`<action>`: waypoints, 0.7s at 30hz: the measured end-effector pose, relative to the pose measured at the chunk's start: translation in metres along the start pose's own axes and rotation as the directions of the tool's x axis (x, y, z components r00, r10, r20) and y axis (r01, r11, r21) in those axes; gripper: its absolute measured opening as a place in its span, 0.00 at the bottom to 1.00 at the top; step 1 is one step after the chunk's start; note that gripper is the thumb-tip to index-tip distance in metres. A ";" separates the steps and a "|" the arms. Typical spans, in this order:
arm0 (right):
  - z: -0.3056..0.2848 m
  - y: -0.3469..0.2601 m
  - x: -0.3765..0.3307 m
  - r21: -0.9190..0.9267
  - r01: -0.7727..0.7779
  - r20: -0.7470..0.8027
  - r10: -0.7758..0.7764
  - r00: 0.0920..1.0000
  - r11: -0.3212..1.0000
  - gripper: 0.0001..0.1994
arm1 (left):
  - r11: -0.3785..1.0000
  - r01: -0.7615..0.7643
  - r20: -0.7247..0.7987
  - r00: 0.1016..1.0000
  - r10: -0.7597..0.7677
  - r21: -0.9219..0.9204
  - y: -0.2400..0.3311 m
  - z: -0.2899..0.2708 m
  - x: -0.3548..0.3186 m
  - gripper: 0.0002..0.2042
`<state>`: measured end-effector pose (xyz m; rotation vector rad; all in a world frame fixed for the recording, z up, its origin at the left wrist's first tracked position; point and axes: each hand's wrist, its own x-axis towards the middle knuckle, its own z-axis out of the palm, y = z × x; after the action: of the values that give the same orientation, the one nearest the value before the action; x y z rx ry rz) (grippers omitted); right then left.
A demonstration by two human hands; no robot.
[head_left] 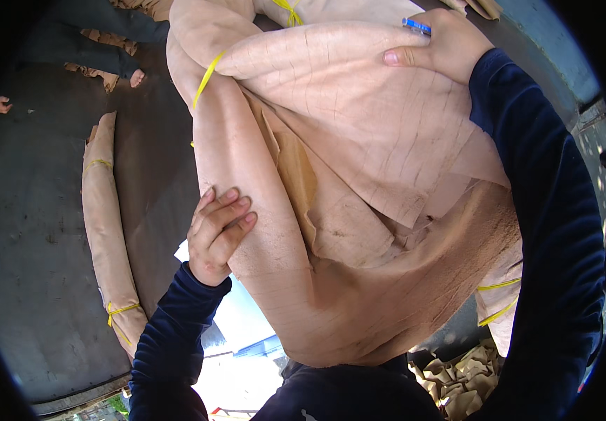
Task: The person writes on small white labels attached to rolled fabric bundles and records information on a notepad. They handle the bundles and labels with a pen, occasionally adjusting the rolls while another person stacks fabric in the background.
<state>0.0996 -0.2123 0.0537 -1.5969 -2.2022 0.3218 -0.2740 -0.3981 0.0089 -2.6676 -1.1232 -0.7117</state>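
Observation:
A large sheet of pinkish-tan leather [359, 91] fills the middle, its far part folded over and its near part curving up toward my body. My left hand [217, 228] rests on the rounded left fold of the leather, fingers slightly bent and apart, thumb hidden. At the far right my right hand [447, 48] lies on the leather's folded edge, thumb stretched along it. A slim blue pen [416, 27] sticks out from that hand, above the thumb. Inside the fold, rough brownish flaps [352, 228] overlap. A yellow tie [209, 77] crosses the fold at the upper left.
A long tied leather roll [108, 210] lies on the dark surface [36, 231] at left. Another tied roll [499, 302] shows under my right arm. Crumpled tan scraps [461, 379] are heaped at lower right. Another person's hand [2, 104] appears at far left.

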 end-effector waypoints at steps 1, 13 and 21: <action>0.002 0.001 0.001 0.029 -0.010 -0.007 0.010 1.000 1.000 0.36 | 1.000 -0.001 -0.006 1.000 0.001 0.000 -0.001 0.002 -0.002 0.09; -0.001 -0.001 -0.010 -0.036 0.001 -0.071 -0.004 0.997 0.999 0.34 | 1.000 -0.006 -0.096 0.995 0.009 0.023 0.004 0.017 0.002 0.11; -0.026 -0.077 -0.053 -0.247 -0.146 0.089 0.173 0.981 0.958 0.31 | 0.992 0.057 -0.070 0.995 -0.065 -0.109 0.019 0.002 0.019 0.16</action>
<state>0.0594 -0.2889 0.0990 -1.9358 -2.2694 0.1977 -0.2487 -0.3988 0.0165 -2.6796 -1.1847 -0.8976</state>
